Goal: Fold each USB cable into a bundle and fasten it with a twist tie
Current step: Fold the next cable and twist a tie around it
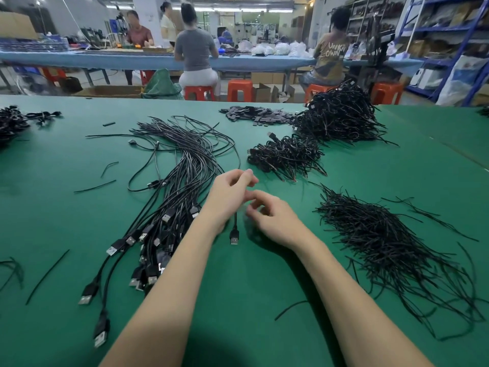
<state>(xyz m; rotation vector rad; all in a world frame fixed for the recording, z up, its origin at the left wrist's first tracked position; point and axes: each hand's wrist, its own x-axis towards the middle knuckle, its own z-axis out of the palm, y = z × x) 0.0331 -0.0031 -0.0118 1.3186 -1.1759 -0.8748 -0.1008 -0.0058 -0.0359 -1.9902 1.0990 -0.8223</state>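
Using the green table mat (238,300) as the reference: along its far left edge there's a dark clump of tied cables (13,123), and a few stray twist ties (47,276) lie scattered on the left side with bare mat around them. Left of centre is the big sheaf of loose USB cables (182,168), plugs fanned toward the near edge, wire ends curling off toward the far side. Right at the mat's centre the left hand (227,200) has its fingers curled, thumb and fingertips pinched together up top, and it looks like it's holding a single USB cable (234,231) whose plug hangs down from under the palm, just about touching the mat. The right hand (272,218) sits just beside it, nearly touching, fingers loosely curled too; it's blurry, so honestly can't tell if it's pinching anything. Near edge of the mat below the forearms is plain green, plenty of room there. Right of the hands is the loose heap of twist ties (383,239), spreading toward the near right corner. Farther back right of centre is a small pile of finished bundles (285,154), then a much bigger mound of bundles (341,115) by the far edge, with small flat black pieces (259,115) just left of it.
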